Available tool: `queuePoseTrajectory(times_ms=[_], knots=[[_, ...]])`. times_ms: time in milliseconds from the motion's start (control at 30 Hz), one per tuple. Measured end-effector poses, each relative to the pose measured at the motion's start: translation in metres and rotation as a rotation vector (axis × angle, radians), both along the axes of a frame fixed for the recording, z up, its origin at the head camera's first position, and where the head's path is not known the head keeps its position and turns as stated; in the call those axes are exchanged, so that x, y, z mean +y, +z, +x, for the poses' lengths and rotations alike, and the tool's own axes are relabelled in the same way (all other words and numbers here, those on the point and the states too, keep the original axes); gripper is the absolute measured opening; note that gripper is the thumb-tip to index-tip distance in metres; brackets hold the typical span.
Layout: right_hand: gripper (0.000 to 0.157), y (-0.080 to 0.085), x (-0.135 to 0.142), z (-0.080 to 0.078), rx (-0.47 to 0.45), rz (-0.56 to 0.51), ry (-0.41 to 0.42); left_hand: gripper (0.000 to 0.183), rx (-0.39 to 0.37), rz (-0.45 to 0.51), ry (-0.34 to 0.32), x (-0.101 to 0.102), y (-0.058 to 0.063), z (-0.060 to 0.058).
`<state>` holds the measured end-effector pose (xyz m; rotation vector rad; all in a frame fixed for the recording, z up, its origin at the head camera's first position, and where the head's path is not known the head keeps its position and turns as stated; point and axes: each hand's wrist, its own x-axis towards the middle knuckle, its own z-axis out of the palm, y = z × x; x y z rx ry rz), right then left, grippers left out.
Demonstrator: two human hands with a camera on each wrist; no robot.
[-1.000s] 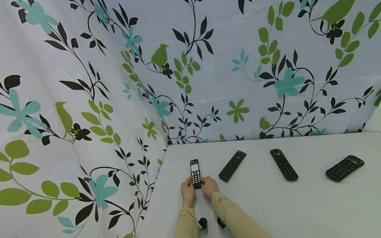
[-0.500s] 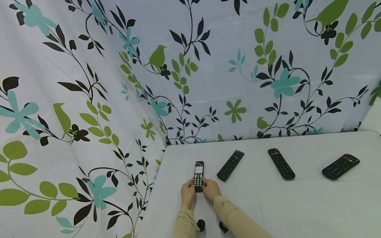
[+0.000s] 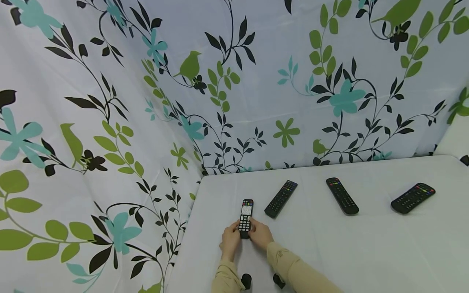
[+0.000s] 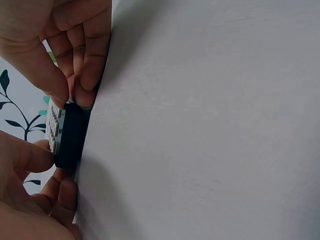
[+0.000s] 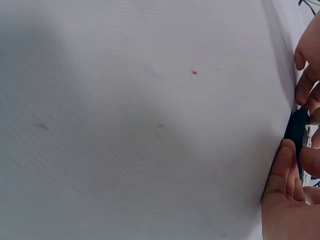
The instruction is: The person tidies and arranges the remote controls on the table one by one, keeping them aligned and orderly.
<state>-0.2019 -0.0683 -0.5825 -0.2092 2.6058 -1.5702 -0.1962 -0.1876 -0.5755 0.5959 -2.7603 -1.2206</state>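
A slim black remote control (image 3: pixel 246 218) with pale keys lies between both hands on the white table, its far end leaning slightly right. My left hand (image 3: pixel 231 240) grips its left edge near the lower end, while my right hand (image 3: pixel 261 234) grips the right edge. In the left wrist view, the dark near end of the remote (image 4: pixel 72 135) sits close over the white cloth, thumbs by the key side and fingers low against the cloth. Fingers of the right hand (image 5: pixel 285 195) pinch the remote (image 5: pixel 297 125) in the right wrist view.
To the right on the white table (image 3: pixel 315 252) lie a slanted black remote (image 3: pixel 281 199), a second one (image 3: pixel 342 196) and a wider one (image 3: pixel 413 198). A curtain (image 3: pixel 234 89) with leaves and birds stands behind and left. Small black objects (image 3: pixel 246 281) show by the sleeves.
The held remote has shifted right and toward the person relative to the other remotes, turning from a slight left lean to a slight right lean. Both hands moved with it. The head view shifted slightly.
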Motion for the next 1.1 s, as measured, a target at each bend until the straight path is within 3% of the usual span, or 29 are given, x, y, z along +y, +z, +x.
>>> queuePoseTrajectory(times_ms=[300,700,1100], knots=[[0.056,0.0,0.005,0.002,-0.054,-0.045,0.028,0.039,0.0,-0.023,0.025,0.005,0.003,0.004],[0.057,0.001,0.01,0.018,-0.064,-0.057,0.036,0.04,0.005,-0.032,-0.02,0.003,0.001,0.021],[0.057,0.001,0.014,0.022,-0.074,-0.083,0.021,0.04,-0.019,-0.033,-0.069,0.001,0.003,0.024]])
